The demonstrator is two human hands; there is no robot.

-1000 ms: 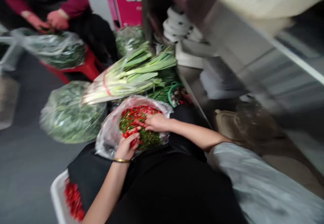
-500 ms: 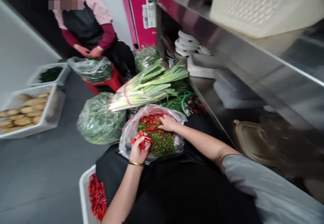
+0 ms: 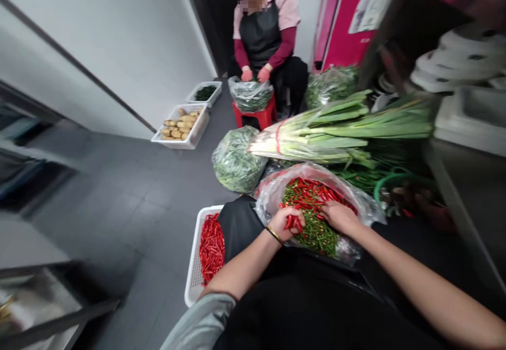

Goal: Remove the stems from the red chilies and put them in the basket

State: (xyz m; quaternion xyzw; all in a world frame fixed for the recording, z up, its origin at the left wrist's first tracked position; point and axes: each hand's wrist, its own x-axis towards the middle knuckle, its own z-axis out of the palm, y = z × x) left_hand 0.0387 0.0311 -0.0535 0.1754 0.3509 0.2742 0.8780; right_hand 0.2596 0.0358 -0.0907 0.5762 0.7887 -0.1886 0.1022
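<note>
Several red chilies are gathered in my left hand, its fingers curled round them at the near left of a clear plastic bag. The bag lies open on my lap, with loose red chilies towards the back and green stems towards the front. My right hand reaches into the bag from the right; its fingers are bent together among the chilies and stems, and the fingertips are partly hidden. By my left leg stands a white basket holding a heap of red chilies.
Leeks tied with a red band lie beyond the bag. Bagged greens sit at left, a green-rimmed basket at right. Across, a co-worker handles greens over a red stool. A potato crate stands farther left.
The view has swung left, so the bag and hands appear farther right. My left hand still holds chilies and is closed tighter. My right hand is nearer the left hand within the bag.
</note>
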